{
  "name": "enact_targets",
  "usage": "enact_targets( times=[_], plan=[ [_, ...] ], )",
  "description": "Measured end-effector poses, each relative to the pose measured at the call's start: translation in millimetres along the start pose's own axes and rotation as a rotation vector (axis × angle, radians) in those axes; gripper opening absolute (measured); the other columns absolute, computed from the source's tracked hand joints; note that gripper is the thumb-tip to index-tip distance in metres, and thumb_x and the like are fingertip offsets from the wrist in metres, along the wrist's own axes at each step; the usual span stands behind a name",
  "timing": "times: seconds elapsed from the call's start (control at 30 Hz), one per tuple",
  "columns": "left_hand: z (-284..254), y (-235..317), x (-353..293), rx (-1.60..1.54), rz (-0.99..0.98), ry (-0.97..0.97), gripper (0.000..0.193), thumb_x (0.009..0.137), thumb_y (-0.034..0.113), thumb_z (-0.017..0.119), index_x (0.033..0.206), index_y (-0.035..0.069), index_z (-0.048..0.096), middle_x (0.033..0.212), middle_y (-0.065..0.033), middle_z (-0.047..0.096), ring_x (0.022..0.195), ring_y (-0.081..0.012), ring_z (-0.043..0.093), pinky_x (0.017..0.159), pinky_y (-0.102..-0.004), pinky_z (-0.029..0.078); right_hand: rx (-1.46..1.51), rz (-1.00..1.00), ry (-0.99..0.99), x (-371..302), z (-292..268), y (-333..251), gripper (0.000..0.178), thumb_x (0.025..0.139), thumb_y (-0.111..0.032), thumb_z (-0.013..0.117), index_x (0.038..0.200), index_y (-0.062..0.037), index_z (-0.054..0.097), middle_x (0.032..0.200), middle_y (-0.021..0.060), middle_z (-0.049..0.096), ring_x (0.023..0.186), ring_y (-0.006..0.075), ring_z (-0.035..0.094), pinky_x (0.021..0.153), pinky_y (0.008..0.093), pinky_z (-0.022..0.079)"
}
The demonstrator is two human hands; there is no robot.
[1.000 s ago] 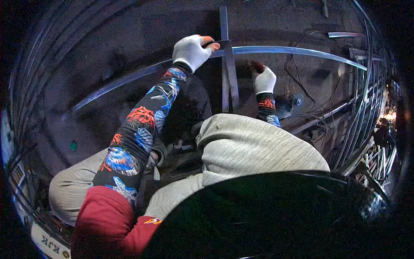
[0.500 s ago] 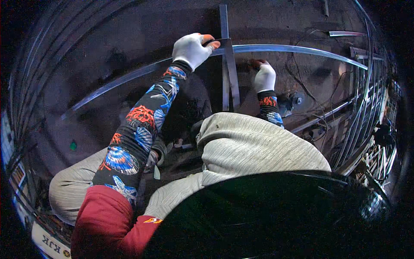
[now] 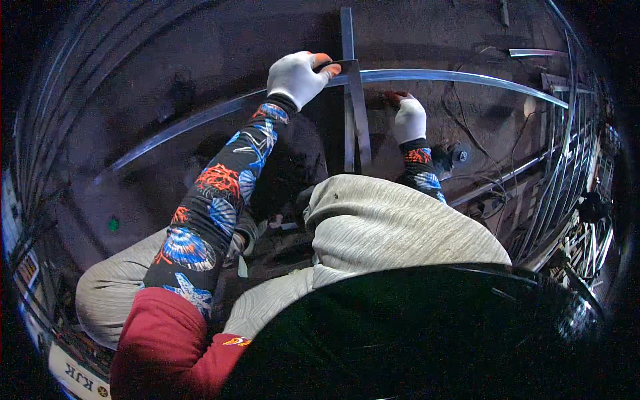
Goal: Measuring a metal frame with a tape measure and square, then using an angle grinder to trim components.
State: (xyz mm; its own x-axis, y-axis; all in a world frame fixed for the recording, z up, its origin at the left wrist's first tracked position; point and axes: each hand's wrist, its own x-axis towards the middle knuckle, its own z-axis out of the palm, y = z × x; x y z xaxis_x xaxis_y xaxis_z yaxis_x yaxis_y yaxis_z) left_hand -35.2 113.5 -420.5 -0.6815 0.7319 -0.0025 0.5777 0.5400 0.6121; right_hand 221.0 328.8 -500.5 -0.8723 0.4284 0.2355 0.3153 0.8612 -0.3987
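My left hand (image 3: 293,81), in a white glove with orange fingertips, pinches the short arm of a steel square (image 3: 357,110). The square's long blade points toward me, slightly askew over an upright metal bar (image 3: 347,35). A long metal bar (image 3: 437,75) crosses that bar, bending across the view from left to right. Just right of the square and below the long bar is my right hand (image 3: 410,120), gloved too. Its fingers are drawn together in shadow, and whatever they may hold cannot be made out.
Right of my right hand sits a dark round tool (image 3: 457,155), with a thin cable (image 3: 468,130) winding nearby. Several long metal bars (image 3: 557,167) line the right side. A short metal strip (image 3: 535,53) lies at the far right. My knee in grey trousers (image 3: 400,213) fills the near middle.
My right hand and wrist have shifted very slightly to the right. My left hand, the square and both crossed bars have stayed in place.
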Motion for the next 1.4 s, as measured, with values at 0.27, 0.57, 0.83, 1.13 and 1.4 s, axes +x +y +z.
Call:
enact_targets(
  times=[0.27,0.57,0.83,1.13,1.4],
  plan=[
    [1.4,0.6,1.7,0.0,0.009,0.007,0.043,0.088,0.059,0.077,0.104,0.019,0.083,0.091,-0.0099,0.078,0.083,-0.0301,0.076,0.075,-0.0404,0.06,-0.142,0.127,-0.017,1.9,-16.0,2.0,0.019,0.088,-0.004,0.06,0.094,-0.0013,0.077,0.098,0.0221,0.076,0.094,0.0417,0.072,0.089,0.0459,0.058],
    [-0.6,0.4,1.7,0.013,0.003,-0.011,0.045,0.089,0.06,0.075,0.105,0.019,0.083,0.094,-0.009,0.078,0.087,-0.0295,0.076,0.077,-0.0412,0.061,-0.268,0.161,-0.074,2.5,-21.6,16.6,0.019,0.085,-0.009,0.064,0.097,-0.0058,0.079,0.096,0.0196,0.075,0.091,0.0372,0.072,0.082,0.0452,0.058],
    [-1.4,6.1,1.3,0.016,0.009,0.001,0.047,0.09,0.061,0.074,0.107,0.018,0.082,0.093,-0.0084,0.078,0.087,-0.0293,0.076,0.077,-0.0411,0.061,-0.19,0.144,0.079,5.4,-21.3,39.0,0.007,0.083,-0.008,0.067,0.083,-0.0034,0.072,0.084,0.02,0.07,0.079,0.0412,0.069,0.075,0.0483,0.058],
    [-8.1,1.4,-1.9,0.045,-0.027,-0.031,0.043,0.09,0.059,0.076,0.108,0.02,0.082,0.093,-0.0083,0.078,0.084,-0.0286,0.076,0.075,-0.0392,0.061,-0.133,0.222,-0.024,21.8,-24.3,27.1,0.018,0.094,-0.009,0.061,0.093,-0.0086,0.079,0.089,0.0192,0.073,0.084,0.0386,0.072,0.076,0.0438,0.059],
    [-9.9,1.6,-2.5,0.047,-0.018,-0.008,0.043,0.09,0.059,0.075,0.108,0.019,0.082,0.094,-0.0089,0.078,0.086,-0.0295,0.076,0.075,-0.0399,0.061,-0.179,0.023,-0.188,8.3,-15.9,18.4,0.02,0.08,-0.006,0.064,0.095,-0.0013,0.076,0.093,0.0216,0.074,0.09,0.0413,0.07,0.085,0.0445,0.059]
  ],
)
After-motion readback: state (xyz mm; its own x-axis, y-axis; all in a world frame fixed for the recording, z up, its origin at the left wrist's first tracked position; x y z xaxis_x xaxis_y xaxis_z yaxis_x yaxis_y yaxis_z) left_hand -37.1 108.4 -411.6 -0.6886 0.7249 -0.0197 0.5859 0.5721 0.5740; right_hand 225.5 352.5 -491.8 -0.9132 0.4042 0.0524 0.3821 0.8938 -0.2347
